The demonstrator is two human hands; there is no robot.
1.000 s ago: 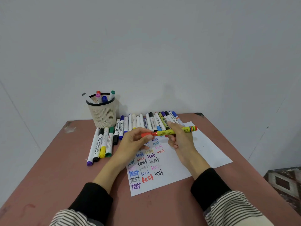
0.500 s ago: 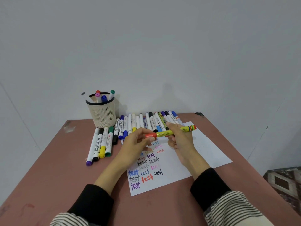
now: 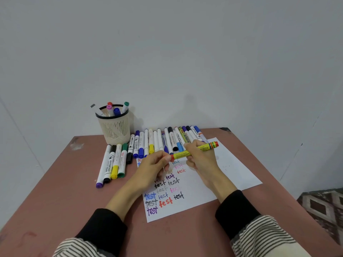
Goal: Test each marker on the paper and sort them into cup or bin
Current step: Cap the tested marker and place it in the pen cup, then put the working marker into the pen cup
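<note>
The right hand [image 3: 201, 158] gripped the barrel of a yellow marker with a striped red, blue and green end [image 3: 194, 151], holding it level above the white sheet of paper covered in coloured "test" words [image 3: 237, 175]. The left hand [image 3: 154, 168] pinched the marker's orange cap end at its 9 o'clock tip. A row of capped markers [image 3: 159, 140] lay at 12 o'clock from the hands, the cream slotted plastic cup [image 3: 115, 127] at 10 o'clock, holding several markers, on the reddish-brown table [image 3: 55, 191].

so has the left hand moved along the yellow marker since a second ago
Yes. The left hand slid right along the yellow marker, covering its orange cap, nearer the right hand.
</note>
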